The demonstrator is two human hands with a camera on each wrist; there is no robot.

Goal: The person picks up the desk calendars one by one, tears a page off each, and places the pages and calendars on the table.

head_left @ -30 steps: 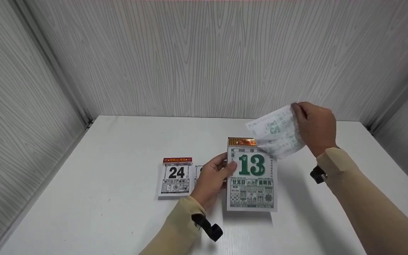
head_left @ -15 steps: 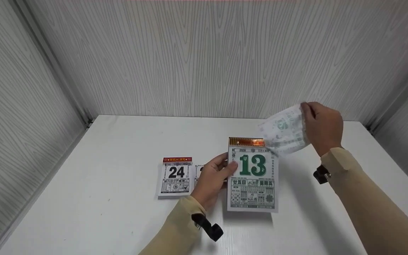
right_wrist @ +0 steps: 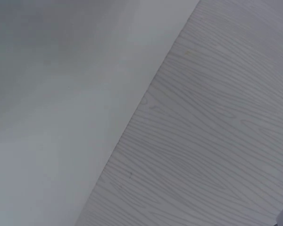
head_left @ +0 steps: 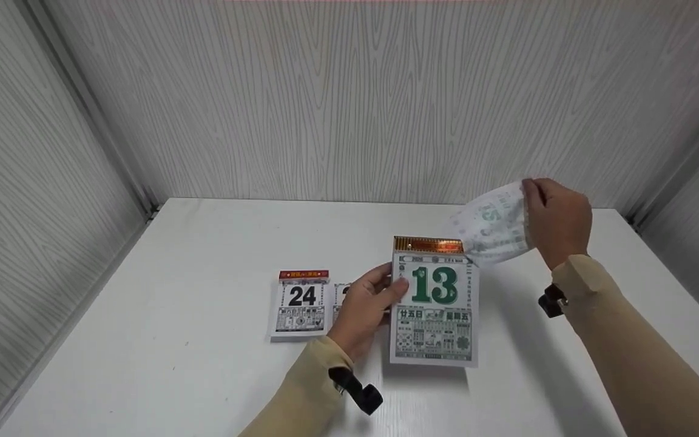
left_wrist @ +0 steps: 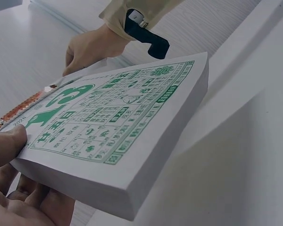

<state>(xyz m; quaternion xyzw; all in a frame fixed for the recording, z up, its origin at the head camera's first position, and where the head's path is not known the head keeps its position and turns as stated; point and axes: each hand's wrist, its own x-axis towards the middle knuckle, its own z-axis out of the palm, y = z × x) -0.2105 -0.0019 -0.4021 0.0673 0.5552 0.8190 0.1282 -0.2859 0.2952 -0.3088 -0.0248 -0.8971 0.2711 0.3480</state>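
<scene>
A thick tear-off calendar [head_left: 434, 309] with a green 13 on its top page is raised above the table. My left hand [head_left: 364, 303] grips its left edge, thumb on the front and fingers behind, as the left wrist view shows of the calendar block [left_wrist: 118, 117]. Up and to the right, my right hand [head_left: 559, 221] pinches a thin calendar page [head_left: 498, 224] by its right edge. The page is seen from its back, with green print showing through. Its lower left corner meets the calendar's top right corner, beside the orange-gold header strip [head_left: 428, 244].
On the white table [head_left: 192, 285], a smaller calendar [head_left: 301, 306] with a red header and black 24 lies to the left. Another small calendar [head_left: 341, 294] is mostly hidden behind my left hand. A wood-grain panel [head_left: 349, 103] stands along the table's back edge.
My right hand has moved right with the page, drawing it off the calendar's front and uncovering more of the header strip. The calendar in my left hand has shifted very slightly right.
</scene>
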